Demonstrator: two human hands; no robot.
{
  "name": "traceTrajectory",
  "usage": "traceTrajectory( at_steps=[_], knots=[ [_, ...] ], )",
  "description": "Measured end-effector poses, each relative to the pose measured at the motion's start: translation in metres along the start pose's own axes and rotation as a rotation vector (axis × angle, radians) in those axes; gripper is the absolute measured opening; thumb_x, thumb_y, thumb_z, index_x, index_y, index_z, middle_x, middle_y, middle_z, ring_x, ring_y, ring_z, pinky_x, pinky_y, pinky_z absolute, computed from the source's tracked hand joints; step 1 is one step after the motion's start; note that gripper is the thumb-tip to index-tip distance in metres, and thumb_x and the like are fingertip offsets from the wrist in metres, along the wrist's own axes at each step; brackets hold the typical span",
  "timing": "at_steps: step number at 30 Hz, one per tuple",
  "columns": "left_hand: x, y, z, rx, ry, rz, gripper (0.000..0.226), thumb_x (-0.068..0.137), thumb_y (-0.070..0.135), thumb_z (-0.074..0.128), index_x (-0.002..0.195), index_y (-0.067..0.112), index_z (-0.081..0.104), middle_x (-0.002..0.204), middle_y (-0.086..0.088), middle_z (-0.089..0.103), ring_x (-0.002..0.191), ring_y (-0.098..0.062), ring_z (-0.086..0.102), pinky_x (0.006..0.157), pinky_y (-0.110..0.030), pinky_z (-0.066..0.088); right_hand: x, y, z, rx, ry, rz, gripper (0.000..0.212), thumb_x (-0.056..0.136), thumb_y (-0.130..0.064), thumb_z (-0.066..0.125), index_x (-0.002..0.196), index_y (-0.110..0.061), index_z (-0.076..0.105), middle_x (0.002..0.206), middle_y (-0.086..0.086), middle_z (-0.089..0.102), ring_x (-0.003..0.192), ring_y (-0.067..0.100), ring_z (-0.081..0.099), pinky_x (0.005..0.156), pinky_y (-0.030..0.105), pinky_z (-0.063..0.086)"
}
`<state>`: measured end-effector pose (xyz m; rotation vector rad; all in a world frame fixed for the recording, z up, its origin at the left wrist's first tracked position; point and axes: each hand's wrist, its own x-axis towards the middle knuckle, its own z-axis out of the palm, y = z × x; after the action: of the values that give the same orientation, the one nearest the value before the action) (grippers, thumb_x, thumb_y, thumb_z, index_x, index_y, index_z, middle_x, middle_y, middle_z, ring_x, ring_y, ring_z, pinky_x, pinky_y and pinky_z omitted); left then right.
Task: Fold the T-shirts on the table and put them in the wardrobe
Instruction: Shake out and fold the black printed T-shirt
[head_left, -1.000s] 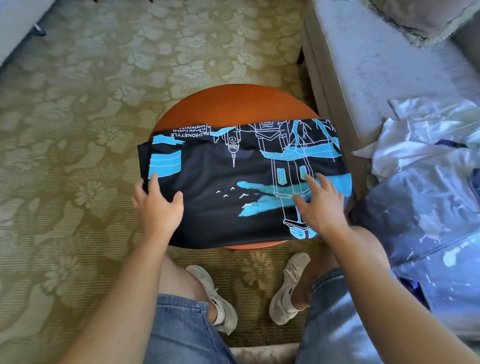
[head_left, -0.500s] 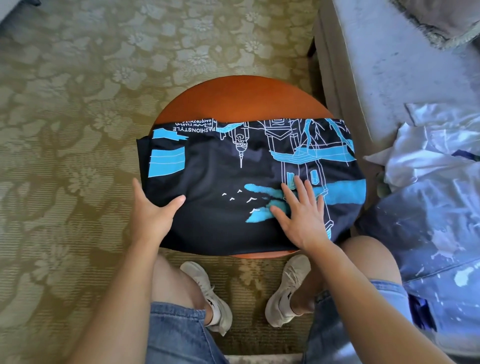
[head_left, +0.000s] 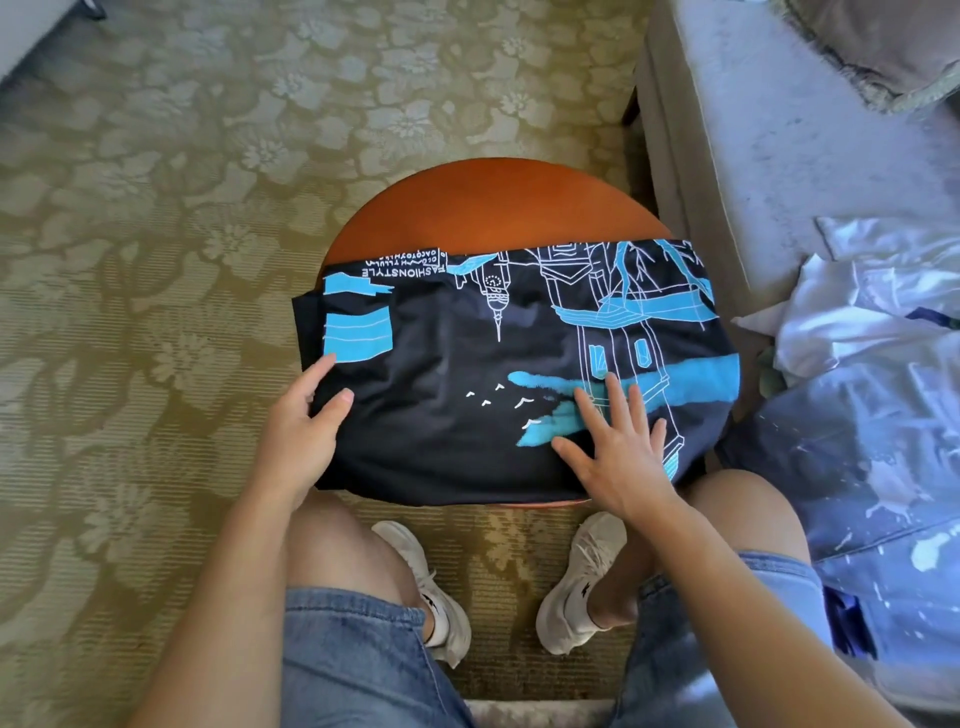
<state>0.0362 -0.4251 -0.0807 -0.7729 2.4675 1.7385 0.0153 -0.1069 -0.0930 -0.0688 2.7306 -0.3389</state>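
- Two hands are on the black T-shirt (head_left: 467, 374), which lies as a wide folded band across the round orange surface (head_left: 493, 208), with the print facing up.
- My right hand (head_left: 623, 457) is flat and open with the fingers spread, and it presses the cloth on the blue print, a little right of the middle.
- My left hand (head_left: 298, 441) is at the left end of the shirt. The thumb and one straight finger lie on the cloth, but the other fingers are hidden, so I cannot tell if it already pinches the edge.
- One second ago the right hand was nearer to the right end of the shirt with the fingers close together. It has since slid toward the middle and opened wider.
- The left hand was lying fully on top of the cloth one second ago. Now it sits further out, over the left edge.
- The shirt itself has not moved. It has the same fold and the same place, and its right end reaches past the rim toward the sofa (head_left: 779, 130).
- I judge that the smoothing is finishing and that the next fold, left end over the middle, is being prepared, with the right hand as the anchor.
- More clothes (head_left: 883, 364) wait on the sofa, so I think the task is far from its end, and no wardrobe is in view.
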Motion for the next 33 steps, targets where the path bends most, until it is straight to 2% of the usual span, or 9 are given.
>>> traceTrajectory(
  at_steps=[6, 11, 15, 18, 23, 25, 27, 30, 33],
  knots=[
    [-0.011, 0.024, -0.007, -0.009, 0.117, 0.013, 0.038, 0.098, 0.013, 0.053, 0.133, 0.028, 0.058, 0.14, 0.005, 0.053, 0.13, -0.011, 0.046, 0.111, -0.03, 0.035, 0.014, -0.019, -0.006, -0.096, -0.072, -0.026, 0.071, 0.097, -0.063, 0.026, 0.155, -0.034, -0.003, 0.161, 0.002, -0.022, 0.146, 0.031, -0.023, 0.116, 0.058, -0.005],
    [-0.021, 0.061, -0.003, 0.046, 0.194, 0.079, 0.039, 0.098, 0.01, 0.052, 0.135, 0.022, 0.057, 0.135, 0.006, 0.054, 0.125, -0.009, 0.048, 0.099, -0.019, 0.033, 0.021, -0.035, -0.015, -0.053, -0.138, -0.06, 0.073, 0.097, -0.061, 0.034, 0.155, -0.032, 0.003, 0.162, 0.004, -0.017, 0.148, 0.032, -0.018, 0.117, 0.057, 0.0],
    [-0.025, 0.094, 0.005, -0.013, 0.185, 0.132, 0.043, 0.096, 0.011, 0.054, 0.135, 0.03, 0.056, 0.136, 0.006, 0.055, 0.126, -0.013, 0.05, 0.11, -0.032, 0.037, 0.011, -0.008, -0.029, 0.082, 0.051, -0.02, 0.068, 0.097, -0.054, 0.042, 0.155, -0.031, 0.014, 0.164, 0.003, -0.001, 0.15, 0.027, -0.005, 0.119, 0.054, 0.004],
    [-0.023, 0.125, 0.028, -0.004, 0.112, 0.237, 0.046, 0.093, 0.014, 0.056, 0.136, 0.033, 0.055, 0.135, 0.009, 0.058, 0.124, -0.01, 0.053, 0.111, -0.037, 0.039, 0.005, 0.029, -0.04, 0.139, 0.185, 0.026, 0.066, 0.098, -0.047, 0.047, 0.154, -0.025, 0.021, 0.162, 0.008, 0.013, 0.149, 0.028, 0.007, 0.119, 0.048, 0.011],
    [-0.03, 0.175, 0.111, 0.082, -0.089, 0.356, 0.053, 0.093, 0.009, 0.058, 0.143, 0.021, 0.048, 0.143, 0.005, 0.051, 0.131, -0.01, 0.047, 0.115, -0.031, 0.033, 0.003, 0.069, -0.045, 0.861, 0.314, 0.167, 0.059, 0.094, -0.045, 0.057, 0.144, -0.016, 0.044, 0.14, 0.007, 0.051, 0.13, 0.021, 0.05, 0.112, 0.041, 0.037],
    [-0.037, 0.185, 0.154, 0.126, -0.188, 0.372, 0.056, 0.093, 0.008, 0.057, 0.146, 0.02, 0.044, 0.146, 0.005, 0.048, 0.134, -0.01, 0.044, 0.114, -0.027, 0.031, -0.002, 0.079, -0.046, 1.072, 0.323, 0.201, 0.039, 0.1, -0.031, 0.05, 0.135, -0.014, 0.05, 0.128, -0.004, 0.06, 0.117, 0.006, 0.058, 0.101, 0.025, 0.046],
    [-0.049, 0.188, 0.196, 0.133, -0.369, 0.363, 0.064, 0.093, 0.016, 0.058, 0.151, 0.025, 0.033, 0.152, 0.007, 0.039, 0.136, -0.01, 0.041, 0.114, -0.028, 0.031, -0.007, 0.087, -0.052, 1.1, 0.355, 0.222, 0.028, 0.103, -0.022, 0.045, 0.129, -0.014, 0.052, 0.123, -0.016, 0.057, 0.11, -0.004, 0.056, 0.091, 0.01, 0.042],
    [-0.068, 0.173, 0.244, 0.003, -0.589, 0.254, 0.069, 0.09, 0.035, 0.057, 0.15, 0.039, 0.023, 0.15, 0.014, 0.041, 0.127, -0.013, 0.053, 0.107, -0.042, 0.043, -0.004, 0.101, -0.054, 1.04, 0.464, 0.301, 0.045, 0.103, -0.025, 0.045, 0.143, -0.004, 0.043, 0.143, 0.005, 0.049, 0.132, 0.014, 0.044, 0.103, 0.017, 0.03],
    [-0.078, 0.136, 0.262, 0.181, -0.432, 0.285, 0.057, 0.098, 0.022, 0.05, 0.151, 0.029, 0.029, 0.147, 0.007, 0.047, 0.13, -0.011, 0.047, 0.11, -0.031, 0.036, 0.006, 0.112, -0.055, 1.097, 0.451, 0.331, 0.033, 0.104, -0.027, 0.039, 0.118, -0.005, 0.06, 0.114, 0.014, 0.061, 0.11, 0.019, 0.054, 0.096, 0.031, 0.037]
  ],
)
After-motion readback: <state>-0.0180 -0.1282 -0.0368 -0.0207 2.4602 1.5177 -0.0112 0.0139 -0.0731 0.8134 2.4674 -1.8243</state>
